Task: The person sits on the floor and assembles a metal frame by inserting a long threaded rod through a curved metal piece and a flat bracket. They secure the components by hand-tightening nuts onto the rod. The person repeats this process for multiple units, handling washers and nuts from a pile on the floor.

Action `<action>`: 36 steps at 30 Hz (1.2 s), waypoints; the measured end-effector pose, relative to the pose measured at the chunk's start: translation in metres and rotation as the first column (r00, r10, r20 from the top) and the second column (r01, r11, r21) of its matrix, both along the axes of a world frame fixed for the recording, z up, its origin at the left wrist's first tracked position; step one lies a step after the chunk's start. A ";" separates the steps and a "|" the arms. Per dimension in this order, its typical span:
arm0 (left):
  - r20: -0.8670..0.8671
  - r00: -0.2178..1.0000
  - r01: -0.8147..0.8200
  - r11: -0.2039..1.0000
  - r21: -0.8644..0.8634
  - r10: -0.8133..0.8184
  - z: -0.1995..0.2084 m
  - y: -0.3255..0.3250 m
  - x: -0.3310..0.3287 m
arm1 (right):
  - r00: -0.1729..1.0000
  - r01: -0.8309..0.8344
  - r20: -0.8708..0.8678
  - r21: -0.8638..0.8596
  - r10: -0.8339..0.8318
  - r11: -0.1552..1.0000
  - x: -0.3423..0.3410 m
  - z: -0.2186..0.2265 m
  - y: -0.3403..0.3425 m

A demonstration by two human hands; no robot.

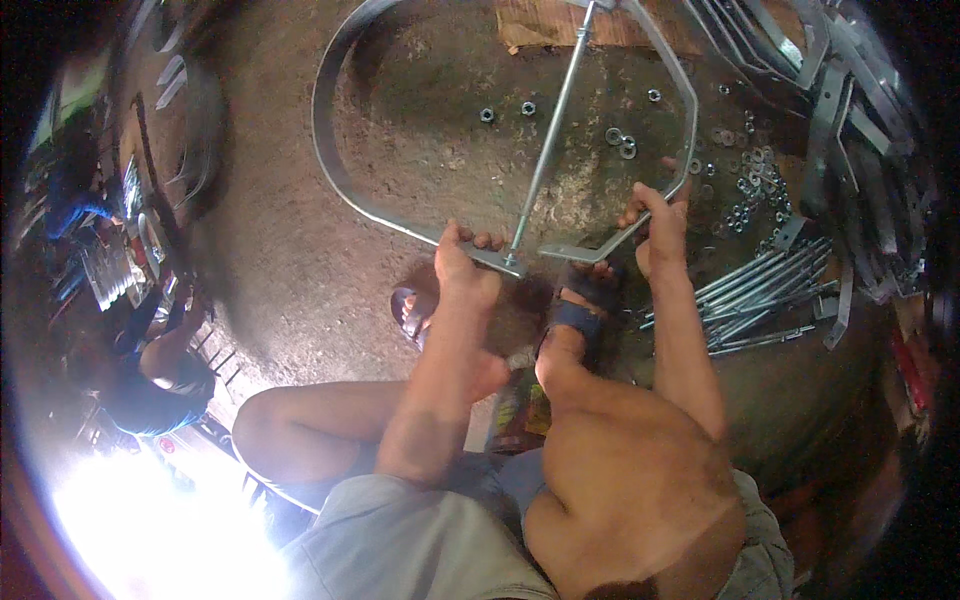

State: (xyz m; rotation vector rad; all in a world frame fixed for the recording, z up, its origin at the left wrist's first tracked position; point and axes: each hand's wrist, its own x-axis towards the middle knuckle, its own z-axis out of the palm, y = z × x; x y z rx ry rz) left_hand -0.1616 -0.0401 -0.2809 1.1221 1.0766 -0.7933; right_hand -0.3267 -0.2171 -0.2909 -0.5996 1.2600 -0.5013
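A wide curved metal strap (pixel 322 130) arcs out in front of me on the left. My left hand (pixel 468 270) is closed round its near end, beside a nut on a threaded rod (pixel 552 135). The rod runs from this end up to the far end of the metalwork, at the top edge of the picture. On the right, an angular bent metal strap (pixel 690 105) is gripped near its lower bend by my right hand (pixel 662 225). Its flat near end lies close to the rod's end but apart from it. The far joint is partly cut off.
Loose nuts (pixel 528 108) lie on the concrete floor inside the straps. To the right are scattered nuts and washers (pixel 750 190), a pile of threaded rods (pixel 765 295) and stacked bent metal brackets (pixel 865 130). Cardboard (pixel 600 28) lies ahead. Another person (pixel 160 375) sits at the left.
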 end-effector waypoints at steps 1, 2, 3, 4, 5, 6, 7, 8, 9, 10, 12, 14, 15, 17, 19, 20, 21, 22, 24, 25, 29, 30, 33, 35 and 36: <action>0.006 1.000 -0.016 0.999 -0.050 0.017 -0.002 0.002 -0.001 | 0.996 0.069 0.060 0.051 -0.072 0.996 0.003 0.003 0.001; -0.015 0.999 -0.041 0.996 -0.079 0.040 0.000 -0.003 -0.004 | 0.983 0.137 0.109 0.097 -0.147 0.986 0.002 0.004 0.001; -0.037 0.997 -0.066 0.992 -0.108 0.063 0.003 -0.009 -0.008 | 0.970 0.188 0.133 0.121 -0.203 0.975 0.004 0.005 0.004; -0.059 0.995 -0.091 0.986 -0.137 0.084 0.006 -0.015 -0.012 | 0.953 0.238 0.155 0.144 -0.260 0.960 0.009 0.006 0.009; -0.044 0.996 -0.075 0.992 -0.098 0.071 0.007 -0.022 -0.017 | 0.932 0.287 0.180 0.167 -0.315 0.943 0.010 0.005 0.011; -0.049 0.995 -0.091 0.992 -0.083 0.087 0.011 -0.030 -0.021 | 0.931 0.273 0.200 0.168 -0.304 0.947 0.006 -0.006 0.012; -0.055 0.993 -0.106 0.992 -0.069 0.103 0.016 -0.037 -0.025 | 0.930 0.260 0.220 0.167 -0.293 0.951 0.000 -0.026 0.013; -0.055 0.991 -0.127 0.991 -0.053 0.124 0.022 -0.045 -0.027 | 0.929 0.240 0.244 0.169 -0.277 0.956 -0.002 -0.038 0.011; -0.057 0.992 -0.115 0.993 -0.029 0.114 0.029 -0.052 -0.030 | 0.940 0.220 0.224 0.177 -0.257 0.959 0.001 -0.035 0.007; -0.059 0.993 -0.104 0.995 -0.005 0.104 0.036 -0.060 -0.031 | 0.931 0.266 0.195 0.217 -0.309 0.939 0.002 -0.029 0.008; -0.064 0.993 -0.093 0.996 0.016 0.094 0.038 -0.067 -0.030 | 0.901 0.363 0.136 0.285 -0.413 0.887 0.014 -0.008 0.011; -0.079 0.992 -0.101 0.995 0.023 0.102 0.035 -0.065 -0.029 | 0.876 0.340 0.257 0.270 -0.408 0.901 0.015 -0.001 0.018; -0.065 0.993 -0.098 0.994 0.039 0.101 0.029 -0.061 -0.027 | 0.860 0.327 0.314 0.265 -0.402 0.907 0.014 0.000 0.022; -0.032 0.995 -0.094 0.993 0.066 0.096 0.018 -0.055 -0.017 | 0.943 0.251 0.195 0.119 -0.270 0.961 0.011 -0.002 0.022; -0.032 0.994 -0.103 0.990 0.096 0.107 0.015 -0.048 -0.007 | 0.975 0.182 0.115 0.073 -0.189 0.981 0.004 -0.006 0.018; -0.029 0.993 -0.112 0.988 0.109 0.116 0.015 -0.047 -0.003 | 0.980 0.158 0.105 0.099 -0.168 0.982 -0.005 -0.007 0.013; -0.026 0.994 -0.098 0.988 0.115 0.102 0.016 -0.048 -0.002 | 0.985 0.135 0.094 0.125 -0.147 0.983 -0.011 -0.008 0.010; -0.024 0.996 -0.084 0.989 0.121 0.087 0.016 -0.050 0.000 | 0.983 0.134 0.108 0.112 -0.146 0.985 -0.014 -0.009 0.008; -0.024 0.996 -0.078 0.985 0.151 0.082 0.020 -0.053 -0.001 | 0.980 0.135 0.136 0.095 -0.147 0.986 -0.015 -0.004 0.008; -0.028 0.995 -0.086 0.982 0.171 0.092 0.021 -0.057 -0.002 | 0.983 0.133 0.115 0.087 -0.142 0.987 -0.013 -0.003 0.012; -0.056 0.990 -0.113 0.968 0.224 0.128 0.017 -0.070 -0.005 | 0.990 0.105 0.089 0.015 -0.106 0.994 -0.010 -0.002 0.013; -0.057 0.990 -0.112 0.964 0.241 0.129 0.016 -0.070 -0.004 | 0.991 0.093 0.100 -0.001 -0.092 0.996 -0.012 -0.003 0.013; -0.053 0.992 -0.099 0.959 0.266 0.117 0.013 -0.073 0.001 | 0.995 0.073 0.064 0.004 -0.073 0.997 -0.018 -0.006 0.011; -0.043 0.995 -0.072 0.967 0.243 0.085 0.012 -0.074 0.004 | 0.993 0.097 0.067 0.008 -0.097 0.995 -0.018 -0.005 0.015; -0.039 0.995 -0.079 0.970 0.229 0.090 0.011 -0.076 0.002 | 0.992 0.107 0.070 0.010 -0.108 0.994 -0.016 -0.004 0.017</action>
